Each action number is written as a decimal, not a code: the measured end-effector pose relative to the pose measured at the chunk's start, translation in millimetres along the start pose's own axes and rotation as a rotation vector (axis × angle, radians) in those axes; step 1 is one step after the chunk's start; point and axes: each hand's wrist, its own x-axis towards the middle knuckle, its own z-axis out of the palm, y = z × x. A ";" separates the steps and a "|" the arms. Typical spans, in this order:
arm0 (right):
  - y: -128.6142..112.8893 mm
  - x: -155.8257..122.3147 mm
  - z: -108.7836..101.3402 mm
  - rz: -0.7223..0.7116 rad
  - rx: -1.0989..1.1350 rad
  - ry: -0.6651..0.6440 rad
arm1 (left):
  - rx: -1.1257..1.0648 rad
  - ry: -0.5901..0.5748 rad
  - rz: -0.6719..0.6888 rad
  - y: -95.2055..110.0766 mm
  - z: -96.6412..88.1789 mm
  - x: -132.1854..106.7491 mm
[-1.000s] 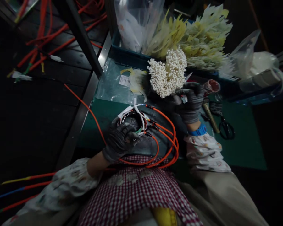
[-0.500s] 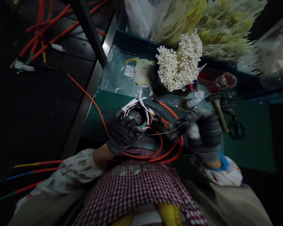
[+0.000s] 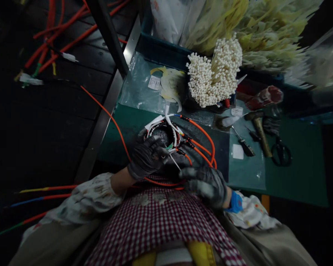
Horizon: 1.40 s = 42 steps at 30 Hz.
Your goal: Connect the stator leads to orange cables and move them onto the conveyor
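Both of my hands wear dark gloves. My left hand point(image 3: 147, 157) is closed over the near rim of a round wound coil part point(image 3: 163, 135) that sits on the green mat point(image 3: 294, 173). Orange leads point(image 3: 204, 142) loop out of the part to the right. My right hand point(image 3: 207, 181) sits low by my checked apron, fingers pinched on a thin white strip point(image 3: 174, 161) that runs up to the part.
A bundle of white-tipped sticks point(image 3: 213, 72) stands behind the part, with yellowish strips point(image 3: 263, 33) in a blue bin beyond. A hammer point(image 3: 259, 127), a small brush point(image 3: 242, 144) and scissors point(image 3: 281, 153) lie to the right. Orange cables point(image 3: 58, 40) cross the dark floor at left.
My right hand came down from the white-tipped stick bundle to my lap, drawing a thin white strip with it. My left hand stayed on the coil part.
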 end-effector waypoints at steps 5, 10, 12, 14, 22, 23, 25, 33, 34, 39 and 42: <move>22.4 51.3 6.0 -0.079 -0.144 0.214 | -0.022 0.038 -0.009 5.5 -4.2 7.2; 22.1 83.0 -8.4 -0.080 -0.333 0.176 | -0.061 -0.004 -0.013 3.6 -2.7 3.7; 20.4 90.6 -12.8 -0.099 -0.327 0.086 | -0.076 -0.067 -0.035 1.2 -1.8 -0.5; 20.6 95.6 -15.2 -0.121 -0.283 0.020 | -0.089 -0.121 -0.062 -0.4 -1.4 -3.6; 23.7 101.8 -21.2 -0.236 -0.191 0.030 | -0.078 -0.098 -0.066 1.5 -2.8 -2.0; 23.8 102.6 -21.7 -0.242 -0.189 0.031 | -0.085 -0.090 -0.059 1.3 -3.1 -2.0; 24.6 103.8 -21.3 -0.233 -0.235 0.021 | -0.112 -0.071 -0.045 0.4 -3.4 -2.6; 21.2 109.9 -13.3 -0.004 0.099 0.178 | -0.110 -0.021 -0.006 1.6 -3.5 0.8; 20.7 111.5 -15.0 0.030 0.173 0.192 | -0.115 -0.012 -0.014 2.5 -3.4 1.6; 24.0 116.8 -30.5 -0.015 0.280 -0.091 | -0.112 0.008 -0.049 4.2 -2.8 3.2; 27.5 115.4 -34.0 -0.021 0.333 -0.189 | -0.121 0.018 -0.029 3.3 -3.4 4.8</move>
